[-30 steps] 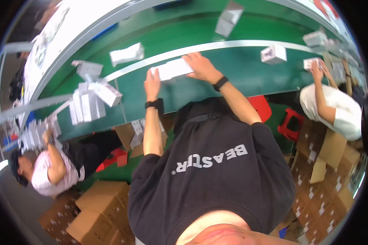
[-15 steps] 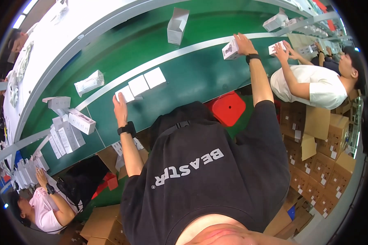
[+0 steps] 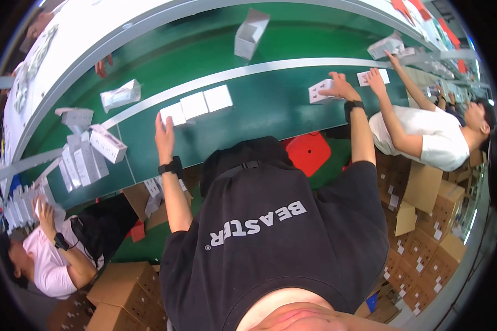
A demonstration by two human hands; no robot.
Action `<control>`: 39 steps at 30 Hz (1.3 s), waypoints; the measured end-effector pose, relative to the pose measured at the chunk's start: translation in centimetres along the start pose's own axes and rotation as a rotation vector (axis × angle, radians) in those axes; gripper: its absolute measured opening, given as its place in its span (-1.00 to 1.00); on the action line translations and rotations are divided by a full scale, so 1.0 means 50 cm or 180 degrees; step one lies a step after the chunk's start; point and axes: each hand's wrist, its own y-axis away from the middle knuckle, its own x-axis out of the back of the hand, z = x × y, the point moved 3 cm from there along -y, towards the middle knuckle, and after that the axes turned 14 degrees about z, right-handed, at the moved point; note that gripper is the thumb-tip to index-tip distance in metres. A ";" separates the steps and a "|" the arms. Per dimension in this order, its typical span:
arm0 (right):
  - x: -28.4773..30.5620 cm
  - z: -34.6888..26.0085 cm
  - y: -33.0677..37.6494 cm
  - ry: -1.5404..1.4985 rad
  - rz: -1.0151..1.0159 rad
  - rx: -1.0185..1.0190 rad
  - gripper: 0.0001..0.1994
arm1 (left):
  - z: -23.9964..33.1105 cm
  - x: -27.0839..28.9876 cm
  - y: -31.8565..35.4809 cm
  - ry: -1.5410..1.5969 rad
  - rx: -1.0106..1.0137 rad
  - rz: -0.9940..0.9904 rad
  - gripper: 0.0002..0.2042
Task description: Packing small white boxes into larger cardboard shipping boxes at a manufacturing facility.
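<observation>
My left hand (image 3: 163,137) rests flat on the green belt, its fingers touching the nearest of three flat white boxes (image 3: 195,106) lined up in a row. My right hand (image 3: 339,87) reaches far to the right and lies on another small white box (image 3: 319,91) on the belt. Both wrists carry black bands. I wear a black shirt.
An open white carton (image 3: 249,34) stands on the far green belt (image 3: 292,38). Upright white boxes (image 3: 88,154) crowd the left. A person in white (image 3: 425,135) works at the right, another in pink (image 3: 47,259) at the lower left. A red stool (image 3: 309,151) and brown cartons (image 3: 425,248) sit below.
The view has swung; my right hand stays stretched out on the white box at the right. My left hand has moved up against the row of three flat boxes.
</observation>
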 end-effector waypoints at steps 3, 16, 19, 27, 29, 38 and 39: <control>-0.022 0.012 0.020 -0.0639 0.0362 -0.0074 0.19 | -0.005 0.001 -0.006 -0.0007 -0.0051 0.0049 -0.41; -0.047 -0.487 0.132 -0.0743 0.0934 0.1635 -0.10 | 0.008 -0.014 0.025 -0.0273 -0.0124 0.0415 -0.46; -0.048 -0.606 0.154 -0.0737 0.1018 0.2184 -0.09 | -0.011 0.028 0.024 -0.0261 -0.0571 0.0472 -0.46; -0.078 -0.601 0.114 -0.0304 0.1141 0.2398 -0.02 | -0.051 0.356 0.023 -0.2255 -0.2243 -0.0262 -0.33; -0.083 -0.609 0.100 -0.0495 0.1260 0.2494 0.01 | -0.103 0.371 0.002 -0.2917 -0.2195 -0.0928 -0.24; -0.104 -0.609 0.092 -0.0577 0.1343 0.2371 -0.04 | -0.045 0.340 -0.087 -0.3055 -0.0020 -0.0260 -0.03; -0.105 -0.611 0.092 -0.0586 0.1351 0.2354 -0.04 | -0.083 0.337 -0.104 -0.2938 -0.0258 -0.0158 -0.04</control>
